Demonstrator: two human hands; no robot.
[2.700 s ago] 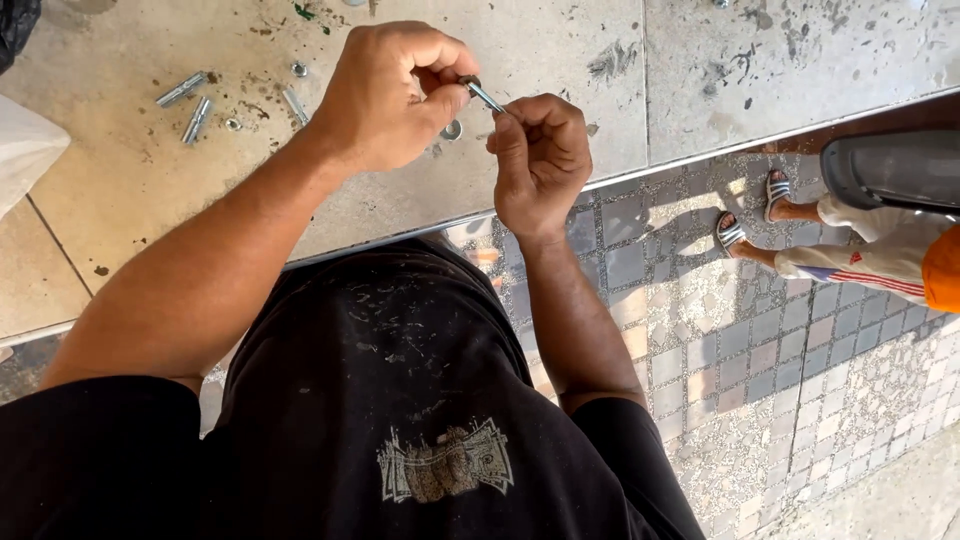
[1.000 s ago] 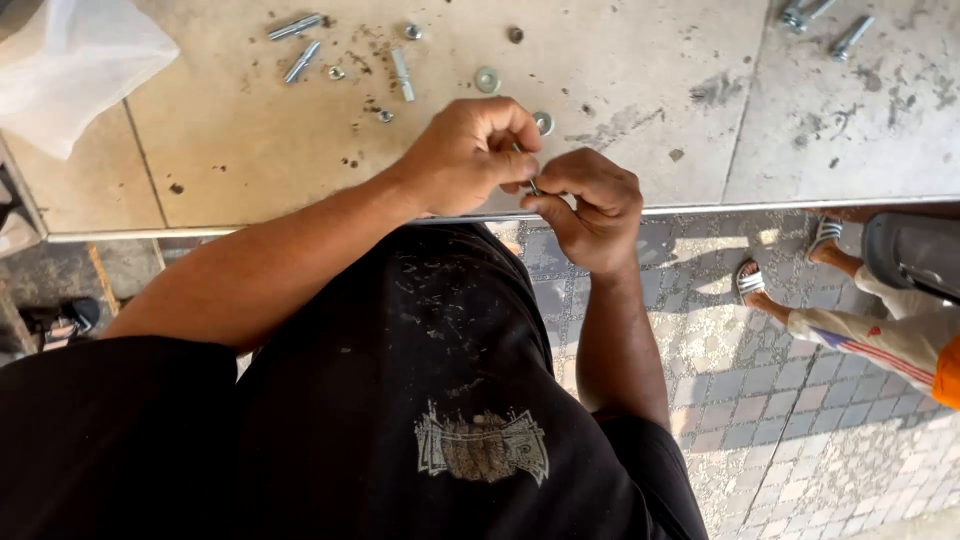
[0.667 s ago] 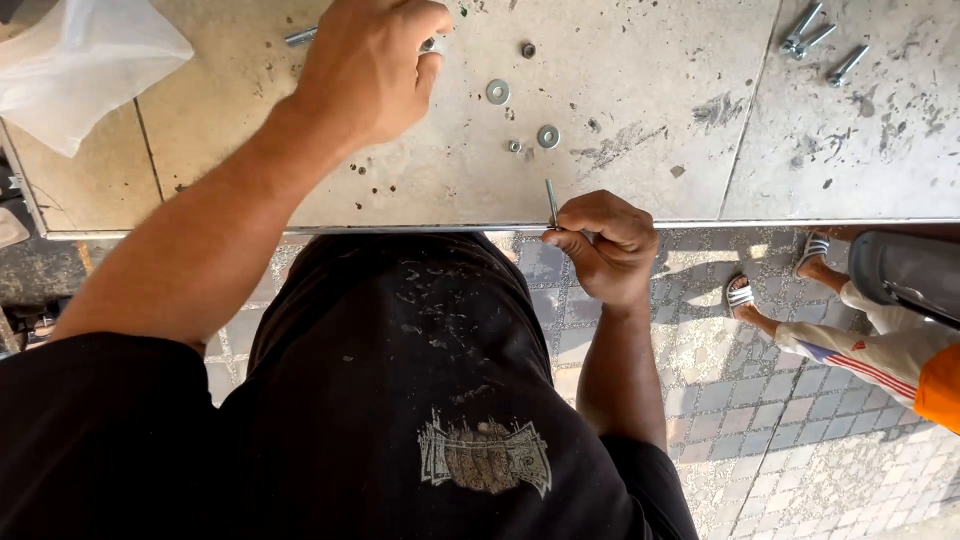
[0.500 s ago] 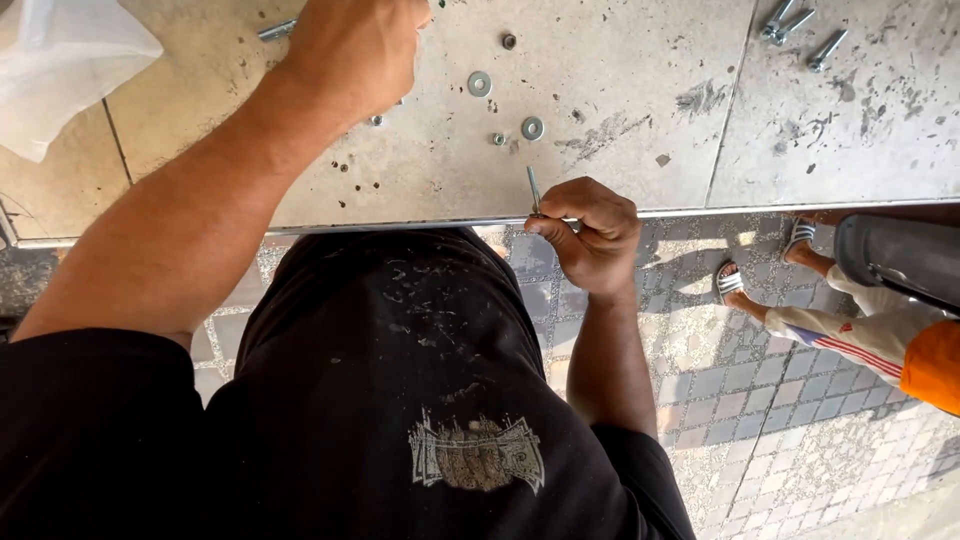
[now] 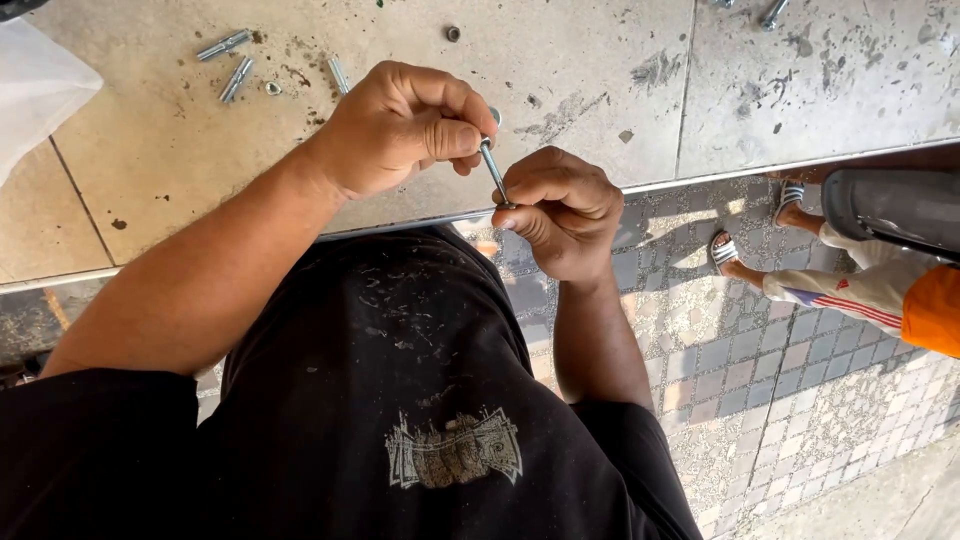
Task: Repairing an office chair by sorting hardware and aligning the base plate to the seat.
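Note:
My right hand pinches the lower end of a long metal bolt and holds it upright over the edge of the tiled ledge. At the bolt's top end, the thumb and fingers of my left hand are closed around a small round metal piece, a washer or nut. Both hands meet just above the ledge's metal edge strip.
Loose anchor bolts and small nuts lie on the ledge at the upper left, a white bag at the far left, more bolts at the top right. On the paved ground below right stands another person in sandals.
My left hand reached out over the ledge among the loose parts, then came back to the bolt that my right hand kept holding. It now touches the bolt's top end.

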